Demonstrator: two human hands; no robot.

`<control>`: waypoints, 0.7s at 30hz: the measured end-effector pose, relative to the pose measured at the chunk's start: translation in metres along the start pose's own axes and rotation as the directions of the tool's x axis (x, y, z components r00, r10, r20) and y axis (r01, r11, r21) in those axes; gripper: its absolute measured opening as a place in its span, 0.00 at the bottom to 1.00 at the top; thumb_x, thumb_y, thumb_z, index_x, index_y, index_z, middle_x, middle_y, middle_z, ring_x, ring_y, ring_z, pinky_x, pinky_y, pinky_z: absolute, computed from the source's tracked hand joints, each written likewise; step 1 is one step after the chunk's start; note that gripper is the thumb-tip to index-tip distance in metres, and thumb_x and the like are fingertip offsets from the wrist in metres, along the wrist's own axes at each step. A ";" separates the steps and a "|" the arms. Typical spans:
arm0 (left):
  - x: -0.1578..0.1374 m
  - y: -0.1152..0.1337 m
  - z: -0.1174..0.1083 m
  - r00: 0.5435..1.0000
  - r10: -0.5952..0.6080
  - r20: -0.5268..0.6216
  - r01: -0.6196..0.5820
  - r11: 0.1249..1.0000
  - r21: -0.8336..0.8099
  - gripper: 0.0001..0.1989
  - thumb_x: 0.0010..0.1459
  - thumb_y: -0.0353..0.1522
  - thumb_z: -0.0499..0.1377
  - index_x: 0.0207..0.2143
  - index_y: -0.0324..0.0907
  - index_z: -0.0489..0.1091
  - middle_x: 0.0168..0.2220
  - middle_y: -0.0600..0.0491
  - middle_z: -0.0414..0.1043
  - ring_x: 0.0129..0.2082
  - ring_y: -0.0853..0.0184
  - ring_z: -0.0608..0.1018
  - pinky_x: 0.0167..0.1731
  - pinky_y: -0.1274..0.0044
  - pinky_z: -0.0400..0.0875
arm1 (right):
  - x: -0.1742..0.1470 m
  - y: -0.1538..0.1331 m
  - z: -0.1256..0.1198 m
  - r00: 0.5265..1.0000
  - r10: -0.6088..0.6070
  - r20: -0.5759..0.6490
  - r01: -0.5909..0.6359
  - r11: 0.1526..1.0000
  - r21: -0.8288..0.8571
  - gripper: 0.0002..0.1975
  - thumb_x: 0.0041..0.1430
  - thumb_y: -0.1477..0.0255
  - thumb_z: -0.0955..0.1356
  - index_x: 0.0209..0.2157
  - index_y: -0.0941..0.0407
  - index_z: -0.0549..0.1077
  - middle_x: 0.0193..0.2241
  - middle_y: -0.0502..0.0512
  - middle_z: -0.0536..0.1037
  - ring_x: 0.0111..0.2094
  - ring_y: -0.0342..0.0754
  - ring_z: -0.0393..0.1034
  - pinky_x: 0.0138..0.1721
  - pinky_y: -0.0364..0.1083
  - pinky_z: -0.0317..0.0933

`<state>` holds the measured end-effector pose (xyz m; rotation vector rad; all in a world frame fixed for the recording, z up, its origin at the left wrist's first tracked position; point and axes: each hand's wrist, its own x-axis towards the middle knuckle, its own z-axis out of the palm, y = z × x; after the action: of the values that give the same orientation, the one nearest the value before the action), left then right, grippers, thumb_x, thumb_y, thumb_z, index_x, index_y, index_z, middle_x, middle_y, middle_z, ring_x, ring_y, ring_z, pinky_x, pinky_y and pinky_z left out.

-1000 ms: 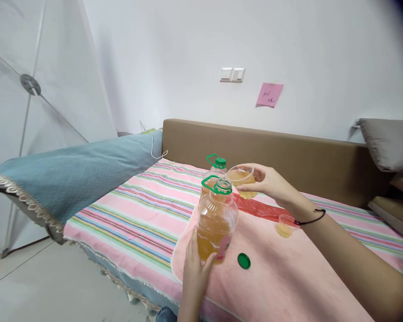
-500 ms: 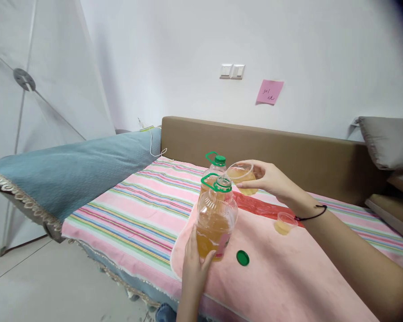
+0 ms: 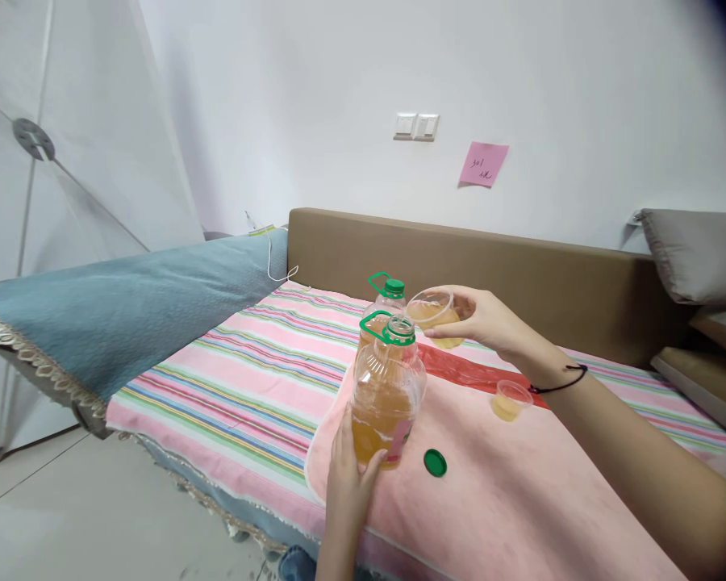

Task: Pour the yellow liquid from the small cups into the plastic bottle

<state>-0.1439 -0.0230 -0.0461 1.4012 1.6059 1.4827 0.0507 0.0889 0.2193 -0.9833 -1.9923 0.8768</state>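
Observation:
My left hand (image 3: 349, 472) is wrapped round the lower part of an uncapped clear plastic bottle (image 3: 384, 399) of amber liquid, with a green ring handle at its neck. My right hand (image 3: 481, 319) grips a clear plastic cup (image 3: 439, 327) of yellowish liquid, tilted beside the bottle's open mouth. Behind the first bottle stands a second bottle (image 3: 370, 329) with its green cap on, partly hidden. A loose green cap (image 3: 435, 463) lies on the pink mat (image 3: 490, 492). To the right, another plastic cup (image 3: 511, 401) holds some yellowish liquid.
A red plastic sheet (image 3: 463, 369) lies beyond the mat on the striped cover (image 3: 248, 387). Behind runs a brown backrest (image 3: 490, 254). A blue-covered armrest (image 3: 157, 298) is at left, and grey cushions (image 3: 702, 250) are stacked at right.
The whole view has shifted slightly. Both hands keep their hold on the bottle and the cup, with no clear movement relative to them.

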 end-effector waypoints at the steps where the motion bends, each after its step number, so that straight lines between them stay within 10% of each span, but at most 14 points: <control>1: 0.000 0.000 0.000 1.000 0.001 -0.003 -0.001 1.000 -0.004 0.41 0.59 0.41 0.61 0.69 0.47 0.45 0.69 0.45 0.52 0.69 0.55 0.56 0.68 0.57 0.53 | 0.000 -0.001 0.000 1.000 0.001 -0.001 -0.001 1.000 -0.003 0.28 0.40 0.66 0.80 0.47 0.50 0.78 0.44 0.56 0.82 0.49 0.60 0.75 0.50 0.58 0.68; 21: -0.001 0.005 0.000 1.000 -0.021 0.004 0.021 1.000 0.000 0.40 0.58 0.42 0.60 0.69 0.48 0.47 0.70 0.46 0.51 0.70 0.55 0.55 0.68 0.58 0.52 | 0.000 -0.007 -0.001 1.000 0.008 -0.012 -0.009 0.998 -0.066 0.26 0.41 0.68 0.79 0.46 0.48 0.79 0.44 0.54 0.82 0.48 0.61 0.75 0.51 0.59 0.67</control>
<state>-0.1416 -0.0248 -0.0414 1.3825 1.6127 1.4667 0.0489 0.0863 0.2253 -1.0321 -2.0195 0.8119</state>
